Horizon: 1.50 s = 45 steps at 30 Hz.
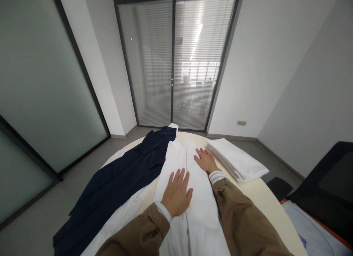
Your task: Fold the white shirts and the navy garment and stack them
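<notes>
In the head view, a rounded cream tabletop stands before pale walls and dark-framed glass panels with slatted blinds. A long white cloth garment, lightly creased, lies flat on it between a rumpled navy garment and a folded white cloth. The left hand and right hand rest on it palm down, fingers spread, grasping nothing.
</notes>
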Each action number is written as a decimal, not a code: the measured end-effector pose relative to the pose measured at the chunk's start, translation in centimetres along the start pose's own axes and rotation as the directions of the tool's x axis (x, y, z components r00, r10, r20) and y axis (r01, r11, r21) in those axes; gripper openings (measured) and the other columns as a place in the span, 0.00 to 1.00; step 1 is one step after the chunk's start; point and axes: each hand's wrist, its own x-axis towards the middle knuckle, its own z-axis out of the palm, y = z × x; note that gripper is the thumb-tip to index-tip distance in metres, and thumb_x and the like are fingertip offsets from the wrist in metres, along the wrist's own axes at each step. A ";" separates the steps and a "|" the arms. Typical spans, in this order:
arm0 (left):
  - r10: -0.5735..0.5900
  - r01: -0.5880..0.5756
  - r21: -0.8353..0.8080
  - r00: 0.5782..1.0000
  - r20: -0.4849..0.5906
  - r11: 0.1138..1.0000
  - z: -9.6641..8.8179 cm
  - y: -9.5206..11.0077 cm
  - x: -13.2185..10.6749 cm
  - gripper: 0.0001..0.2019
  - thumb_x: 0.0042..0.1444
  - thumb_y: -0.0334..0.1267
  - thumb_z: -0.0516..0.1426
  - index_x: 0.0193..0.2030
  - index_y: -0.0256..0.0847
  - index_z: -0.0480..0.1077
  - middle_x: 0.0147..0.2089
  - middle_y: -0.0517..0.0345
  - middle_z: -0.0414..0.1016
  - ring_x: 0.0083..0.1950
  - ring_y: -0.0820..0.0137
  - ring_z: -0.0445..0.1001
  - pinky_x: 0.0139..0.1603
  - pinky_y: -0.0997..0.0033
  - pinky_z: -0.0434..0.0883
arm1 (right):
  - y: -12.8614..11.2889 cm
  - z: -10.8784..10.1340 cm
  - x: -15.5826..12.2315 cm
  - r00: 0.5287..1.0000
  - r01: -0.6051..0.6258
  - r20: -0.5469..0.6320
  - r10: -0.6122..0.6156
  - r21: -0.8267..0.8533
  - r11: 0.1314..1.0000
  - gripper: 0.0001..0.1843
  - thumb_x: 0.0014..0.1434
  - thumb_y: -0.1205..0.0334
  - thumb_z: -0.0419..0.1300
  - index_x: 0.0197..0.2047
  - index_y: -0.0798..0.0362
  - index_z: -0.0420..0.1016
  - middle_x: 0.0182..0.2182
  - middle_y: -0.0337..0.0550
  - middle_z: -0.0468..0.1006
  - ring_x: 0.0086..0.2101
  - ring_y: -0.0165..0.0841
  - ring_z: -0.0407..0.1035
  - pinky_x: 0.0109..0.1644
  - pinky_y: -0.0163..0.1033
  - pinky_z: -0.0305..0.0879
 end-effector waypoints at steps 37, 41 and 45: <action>0.011 0.000 -0.147 0.997 0.075 0.989 -0.8 1.6 -0.7 0.31 0.69 0.50 0.38 0.71 0.33 0.49 0.74 0.44 0.49 0.75 0.57 0.44 0.72 0.51 0.47 | -4.0 -3.7 -12.8 0.983 -0.023 0.180 0.043 -0.110 0.994 0.36 0.65 0.48 0.43 0.73 0.50 0.45 0.72 0.49 0.40 0.69 0.48 0.36 0.66 0.65 0.36; -0.030 0.026 -0.150 0.999 -0.025 0.988 -0.3 1.8 -0.6 0.26 0.69 0.46 0.41 0.66 0.31 0.57 0.71 0.39 0.55 0.72 0.58 0.53 0.71 0.52 0.54 | -6.2 -3.2 -13.2 0.972 -0.179 0.121 0.199 -0.160 0.971 0.36 0.64 0.54 0.42 0.73 0.54 0.44 0.72 0.52 0.38 0.69 0.54 0.35 0.63 0.71 0.39; -0.052 0.023 -0.205 0.989 -0.138 0.978 0.1 1.1 -0.4 0.14 0.65 0.39 0.48 0.50 0.34 0.68 0.67 0.40 0.63 0.69 0.60 0.60 0.69 0.55 0.59 | -6.2 -3.0 -13.6 0.986 -0.123 0.094 0.137 -0.141 0.982 0.36 0.65 0.50 0.42 0.73 0.50 0.44 0.73 0.47 0.37 0.68 0.57 0.36 0.62 0.73 0.39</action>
